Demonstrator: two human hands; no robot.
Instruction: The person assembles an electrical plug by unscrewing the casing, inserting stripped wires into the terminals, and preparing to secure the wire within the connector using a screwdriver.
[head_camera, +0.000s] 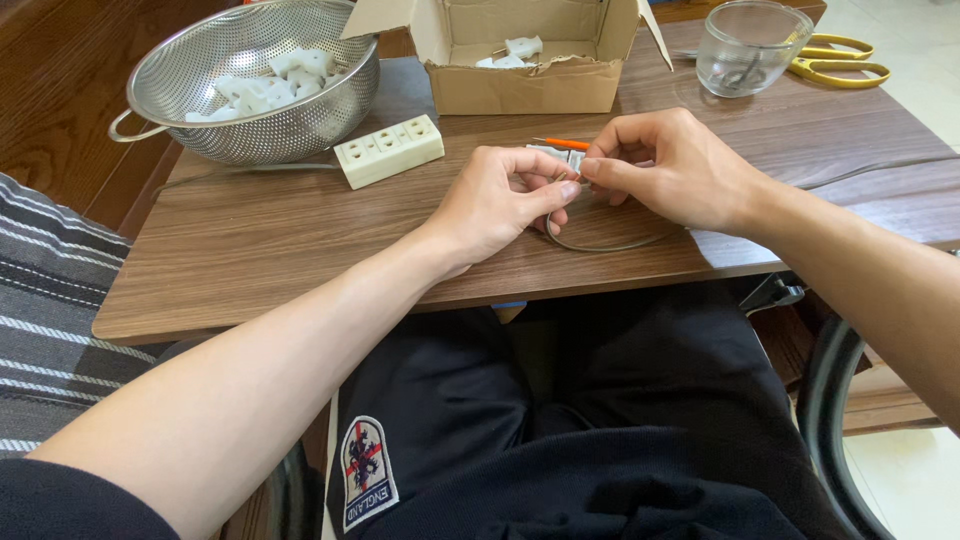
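Two hands met over the wooden table: the left hand and right hand both pinched a thin grey wire looping beside a small white plug part. Assembly looked midway, the wire not yet seated. One colander held several white pieces, one cardboard box a few more; one power strip, one glass cup, one pair of scissors

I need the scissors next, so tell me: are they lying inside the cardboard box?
No, the yellow-handled scissors lie on the wooden table behind the glass cup, outside the cardboard box.
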